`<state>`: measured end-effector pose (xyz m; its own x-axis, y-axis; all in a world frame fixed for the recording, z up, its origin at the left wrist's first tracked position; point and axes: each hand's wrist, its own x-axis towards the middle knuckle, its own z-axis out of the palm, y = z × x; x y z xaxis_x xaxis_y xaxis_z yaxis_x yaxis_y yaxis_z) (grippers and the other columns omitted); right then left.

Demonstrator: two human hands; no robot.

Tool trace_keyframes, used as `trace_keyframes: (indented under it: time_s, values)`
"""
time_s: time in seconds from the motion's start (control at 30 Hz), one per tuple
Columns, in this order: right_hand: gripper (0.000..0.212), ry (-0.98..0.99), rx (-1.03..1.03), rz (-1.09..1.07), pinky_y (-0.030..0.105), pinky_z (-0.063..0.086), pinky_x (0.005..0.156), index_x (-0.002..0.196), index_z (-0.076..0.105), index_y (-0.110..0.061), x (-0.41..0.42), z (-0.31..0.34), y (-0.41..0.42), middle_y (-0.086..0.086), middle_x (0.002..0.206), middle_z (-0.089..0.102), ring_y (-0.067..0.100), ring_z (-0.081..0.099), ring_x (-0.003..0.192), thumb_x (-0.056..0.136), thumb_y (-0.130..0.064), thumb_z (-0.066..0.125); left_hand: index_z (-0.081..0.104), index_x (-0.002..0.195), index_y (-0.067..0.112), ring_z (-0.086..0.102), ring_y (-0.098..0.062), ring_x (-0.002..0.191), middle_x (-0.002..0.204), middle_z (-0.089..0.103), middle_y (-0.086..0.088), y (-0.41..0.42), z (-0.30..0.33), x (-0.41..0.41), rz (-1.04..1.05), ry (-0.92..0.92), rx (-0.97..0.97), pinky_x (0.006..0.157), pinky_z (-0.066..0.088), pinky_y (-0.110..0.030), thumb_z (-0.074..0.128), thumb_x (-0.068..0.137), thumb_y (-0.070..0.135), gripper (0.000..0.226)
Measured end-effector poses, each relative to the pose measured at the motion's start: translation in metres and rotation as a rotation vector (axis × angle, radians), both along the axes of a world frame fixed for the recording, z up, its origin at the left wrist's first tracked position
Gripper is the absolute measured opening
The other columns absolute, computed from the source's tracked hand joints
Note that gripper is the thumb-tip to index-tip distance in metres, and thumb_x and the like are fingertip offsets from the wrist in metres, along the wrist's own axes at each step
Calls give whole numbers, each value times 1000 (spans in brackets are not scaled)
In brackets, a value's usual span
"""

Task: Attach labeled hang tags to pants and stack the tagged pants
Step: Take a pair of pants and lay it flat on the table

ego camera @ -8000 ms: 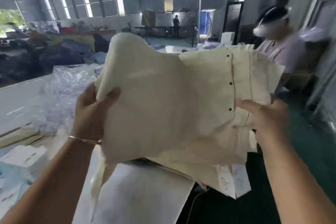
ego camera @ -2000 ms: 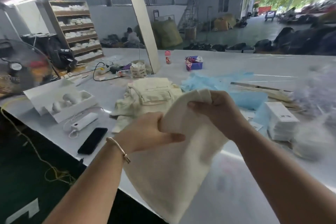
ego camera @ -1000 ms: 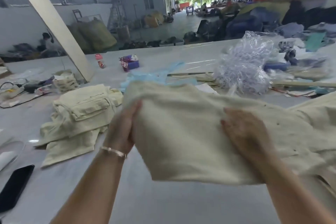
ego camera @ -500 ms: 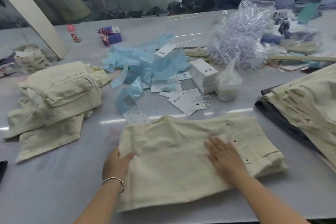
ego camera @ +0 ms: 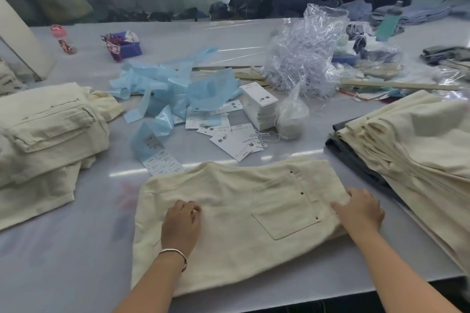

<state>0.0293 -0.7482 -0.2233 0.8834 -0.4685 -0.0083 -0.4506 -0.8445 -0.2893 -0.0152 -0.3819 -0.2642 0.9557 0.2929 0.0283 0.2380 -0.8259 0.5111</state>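
Work surface: a pale grey glossy table [ego camera: 76, 249] seen from the head camera, looking forward and down.
Garment in hand: a folded pair of cream woven pants [ego camera: 229, 223] lies flat at the near edge of the table, patch pocket with dark rivets facing up, towards the right.
Left hand: the left hand [ego camera: 181, 226], bracelet at the wrist, rests on the left part of the folded pants with its fingers curled under; whether they pinch the cloth cannot be told.
Right hand: the right hand [ego camera: 361, 213] lies on the right edge of the same pants, fingers fairly straight and a little apart, pressing the cloth.
Right stack: a tall stack of folded cream pants [ego camera: 417, 150] on a dark layer, just right of the right hand.
Left pile: a loose pile of cream pants [ego camera: 48, 140] at the left, well apart from the folded pair.
Tags: loose white paper hang tags with black lettering [ego camera: 231, 140] lie beyond the pants, beside a squared stack of white tags [ego camera: 259, 107].
Wrappings: crumpled light blue plastic film [ego camera: 173, 91] behind the tags; a clear bag of pale plastic fasteners [ego camera: 302, 58] farther right.
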Motion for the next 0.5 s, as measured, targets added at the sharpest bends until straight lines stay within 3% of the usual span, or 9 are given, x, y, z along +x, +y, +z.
trace_keyframes:
  time_s: [0.07, 0.17, 0.23, 0.3, 0.37, 0.43, 0.5]
  values:
    - [28, -116, 124, 46, 37, 42, 75, 111, 67, -9, -2, 2, 5, 17, 105, 57, 36, 52, 97, 83, -15, 65, 68, 100, 15, 51, -31, 100, 103, 57, -8, 0, 1, 1, 15, 66, 45, 86, 43, -37, 55, 91, 14, 16]
    - [18, -307, 187, 243, 32, 40, 65, 98, 73, -8, -18, 3, 34, 15, 94, 66, 35, 60, 86, 81, -5, 70, 68, 99, 17, 53, -28, 98, 102, 57, -7, -12, 9, 1, 16, 89, -22, 84, 43, -34, 56, 89, 11, 17]
    - [17, -437, 206, 412, 29, 44, 58, 87, 76, -12, -34, 3, 61, 6, 81, 69, 29, 64, 72, 73, -3, 79, 69, 92, 17, 60, -21, 85, 95, 63, -3, -36, 18, 3, -47, 97, -249, 79, 46, -31, 62, 87, 10, 11]
    - [21, -527, 228, 532, 28, 49, 50, 84, 77, -15, -50, -1, 84, -1, 75, 67, 23, 63, 62, 69, -2, 82, 71, 85, 16, 65, -15, 72, 87, 70, -6, -68, 28, 5, -84, 146, -676, 69, 52, -29, 66, 89, 10, 8]
    - [22, -540, 263, 573, 28, 50, 48, 86, 77, -18, -59, -6, 95, -3, 77, 66, 19, 63, 62, 71, -3, 80, 72, 90, 16, 70, -15, 73, 89, 72, -9, -101, 36, 6, -106, 222, -1045, 62, 55, -25, 66, 90, 14, 6]
    - [20, -506, 290, 627, 26, 51, 51, 87, 77, -16, -62, -10, 95, -4, 84, 67, 16, 63, 68, 73, -3, 76, 72, 103, 14, 72, -16, 79, 91, 74, -6, -123, 39, 9, -202, 276, -1136, 65, 56, -25, 70, 88, 20, 16]
    - [19, -455, 340, 716, 21, 49, 64, 91, 74, -13, -63, -12, 88, -5, 95, 66, 13, 61, 80, 74, -4, 71, 72, 107, 11, 70, -14, 75, 88, 74, -6, -136, 39, 13, -238, 282, -1136, 65, 56, -26, 73, 85, 18, 23]
